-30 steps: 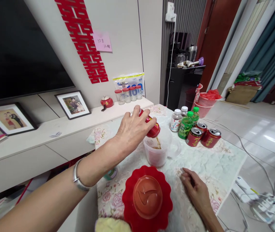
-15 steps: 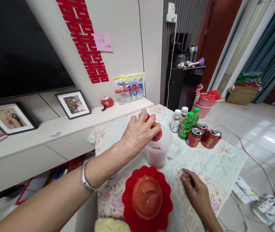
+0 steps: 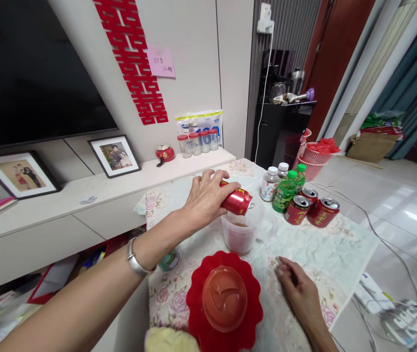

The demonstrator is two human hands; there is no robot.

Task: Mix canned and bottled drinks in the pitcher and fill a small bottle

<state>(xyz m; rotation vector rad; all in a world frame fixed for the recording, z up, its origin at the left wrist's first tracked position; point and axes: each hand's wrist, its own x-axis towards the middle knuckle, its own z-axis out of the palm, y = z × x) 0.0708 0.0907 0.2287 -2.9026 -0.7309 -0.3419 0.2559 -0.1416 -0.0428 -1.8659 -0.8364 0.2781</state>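
My left hand (image 3: 207, 196) is wrapped round a red drink can (image 3: 238, 201), tipped on its side with its opened end toward the right. Below the can stands a translucent plastic jug (image 3: 236, 240) with a little brownish liquid showing inside and a handle on its right. My right hand (image 3: 298, 288) lies on the tablecloth to the right of the jug, its fingers loosely bent with a gap between them and nothing held. Nearest me is a red scalloped dish (image 3: 198, 313) with an orange-brown round piece (image 3: 225, 298) on it.
Right of the jug stand several red cans (image 3: 324, 213), green-capped bottles (image 3: 285, 194) and white-capped bottles (image 3: 269, 185). A yellow cloth (image 3: 172, 341) lies at the near edge. On the white cabinet behind are red-lidded jars (image 3: 194, 144) and picture frames (image 3: 115, 156).
My left hand has turned the can further over, so its top points right above the jug and more of the can shows. My right hand has stayed in place.
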